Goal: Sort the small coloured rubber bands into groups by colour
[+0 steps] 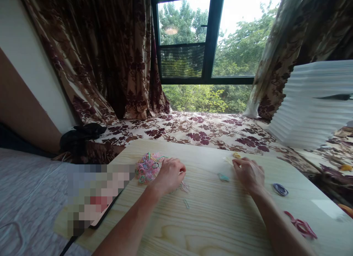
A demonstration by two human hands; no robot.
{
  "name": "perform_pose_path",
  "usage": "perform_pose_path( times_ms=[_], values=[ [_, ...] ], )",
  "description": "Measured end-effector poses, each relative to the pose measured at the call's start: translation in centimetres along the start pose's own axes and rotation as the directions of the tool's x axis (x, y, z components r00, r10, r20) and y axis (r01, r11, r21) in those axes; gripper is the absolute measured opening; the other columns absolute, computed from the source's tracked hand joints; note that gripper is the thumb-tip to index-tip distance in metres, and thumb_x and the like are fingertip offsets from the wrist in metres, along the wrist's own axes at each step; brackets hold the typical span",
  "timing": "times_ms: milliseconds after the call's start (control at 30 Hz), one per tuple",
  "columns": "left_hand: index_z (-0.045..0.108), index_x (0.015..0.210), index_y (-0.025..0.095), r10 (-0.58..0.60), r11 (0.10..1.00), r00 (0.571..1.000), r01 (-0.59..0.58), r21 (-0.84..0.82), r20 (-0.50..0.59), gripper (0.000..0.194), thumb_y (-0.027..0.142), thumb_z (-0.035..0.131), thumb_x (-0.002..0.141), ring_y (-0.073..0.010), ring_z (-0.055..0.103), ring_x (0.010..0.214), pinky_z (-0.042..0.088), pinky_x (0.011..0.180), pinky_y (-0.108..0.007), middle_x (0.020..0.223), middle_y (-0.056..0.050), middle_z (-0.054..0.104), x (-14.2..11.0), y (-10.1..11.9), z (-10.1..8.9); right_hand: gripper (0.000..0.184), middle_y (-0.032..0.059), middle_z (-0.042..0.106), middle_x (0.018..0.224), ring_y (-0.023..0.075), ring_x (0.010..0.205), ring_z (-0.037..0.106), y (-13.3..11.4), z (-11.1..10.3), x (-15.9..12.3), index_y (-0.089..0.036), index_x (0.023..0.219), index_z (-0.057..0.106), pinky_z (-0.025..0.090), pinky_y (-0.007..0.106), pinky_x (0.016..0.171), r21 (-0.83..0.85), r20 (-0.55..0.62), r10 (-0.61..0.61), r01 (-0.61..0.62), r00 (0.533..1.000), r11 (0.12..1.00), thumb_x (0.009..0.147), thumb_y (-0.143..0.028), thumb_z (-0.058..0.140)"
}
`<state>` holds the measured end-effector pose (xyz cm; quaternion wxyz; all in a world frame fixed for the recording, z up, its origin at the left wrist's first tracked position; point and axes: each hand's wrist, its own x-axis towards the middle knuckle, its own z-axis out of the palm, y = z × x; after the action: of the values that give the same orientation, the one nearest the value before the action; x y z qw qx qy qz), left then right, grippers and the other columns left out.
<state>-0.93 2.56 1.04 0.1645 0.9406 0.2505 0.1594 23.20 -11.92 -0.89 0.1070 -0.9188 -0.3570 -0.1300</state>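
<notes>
My left hand point(171, 172) is curled over the right side of a mixed heap of small coloured elastic hair bands point(147, 168), its fingers closed; what they hold, if anything, is hidden. A few pale pink bands point(185, 187) lie just beside it, and a green band point(186, 203) lies nearer to me. My right hand point(249, 172) is pinched at the far right of the table. Pale yellow bands point(228, 160) touch or adjoin its fingertips, with yellow bands point(236, 155) just beyond. Left of this hand is a small group of turquoise bands point(223, 177).
Purple-grey bands point(280, 189) and dark pink bands point(302, 226) form separate groups on the right of the wooden table point(209, 226). A blurred-out device point(103, 201) with a cable rests at the left edge. A pleated white sheet point(314, 105) stands at right.
</notes>
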Motion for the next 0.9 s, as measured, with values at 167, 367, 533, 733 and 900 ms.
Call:
perform_pose_path(
  times_ms=[167,367,533,733,900],
  values=[
    [0.069,0.078,0.02,-0.012,1.0,0.999,0.013,-0.013,0.033,0.02,0.016,0.049,0.077,-0.0178,0.056,0.09,0.036,0.087,-0.033,0.085,-0.003,0.066,0.0,0.0,-0.6,0.033,0.0085,0.067,0.099,0.0249,0.09,0.056,-0.7,-1.1,-0.5,-0.021,0.099,0.07,0.037,0.035,0.072,0.045,-0.085,-0.062,0.066,0.994,0.997,0.083,-0.027,0.042],
    [0.07,0.074,0.021,0.001,1.0,0.992,-0.001,-0.001,0.124,0.021,0.017,0.05,0.073,-0.0168,0.058,0.083,0.037,0.087,-0.031,0.08,-0.002,0.069,0.0,-0.5,-1.1,0.034,0.0056,0.067,0.08,0.0166,0.066,0.06,-5.5,-2.3,-4.6,-0.021,0.094,0.068,0.041,0.027,0.059,0.375,-0.11,-0.369,0.382,0.923,0.844,0.084,-0.03,0.037],
    [0.071,0.072,0.022,-0.006,1.0,0.987,0.002,0.022,0.158,0.022,0.014,0.05,0.071,-0.0168,0.06,0.081,0.039,0.086,-0.03,0.078,-0.002,0.07,-0.1,-0.9,-1.1,0.03,0.0049,0.068,0.084,0.0143,0.058,0.06,-7.8,-1.9,-7.1,-0.023,0.086,0.068,0.039,0.025,0.052,0.448,0.038,-0.516,0.447,0.856,0.775,0.083,-0.027,0.039],
    [0.07,0.086,0.021,-0.054,0.994,0.995,0.045,0.104,0.087,0.024,0.015,0.051,0.072,-0.0201,0.058,0.087,0.038,0.088,-0.036,0.085,-0.005,0.069,0.0,-1.0,-0.9,0.03,0.0042,0.067,0.085,0.0134,0.057,0.058,-7.5,-1.5,-6.9,-0.022,0.088,0.067,0.037,0.024,0.052,0.424,0.122,-0.516,0.426,0.848,0.799,0.083,-0.024,0.038],
    [0.069,0.091,0.023,-0.034,0.996,0.997,0.027,0.084,0.076,0.027,0.015,0.048,0.077,-0.0195,0.056,0.093,0.033,0.094,-0.039,0.092,-0.006,0.068,0.0,-0.8,-0.4,0.03,0.0048,0.065,0.082,0.0145,0.06,0.059,-7.6,-1.6,-7.1,-0.023,0.082,0.068,0.035,0.025,0.053,0.414,0.125,-0.517,0.429,0.847,0.803,0.083,-0.027,0.038]
  ],
)
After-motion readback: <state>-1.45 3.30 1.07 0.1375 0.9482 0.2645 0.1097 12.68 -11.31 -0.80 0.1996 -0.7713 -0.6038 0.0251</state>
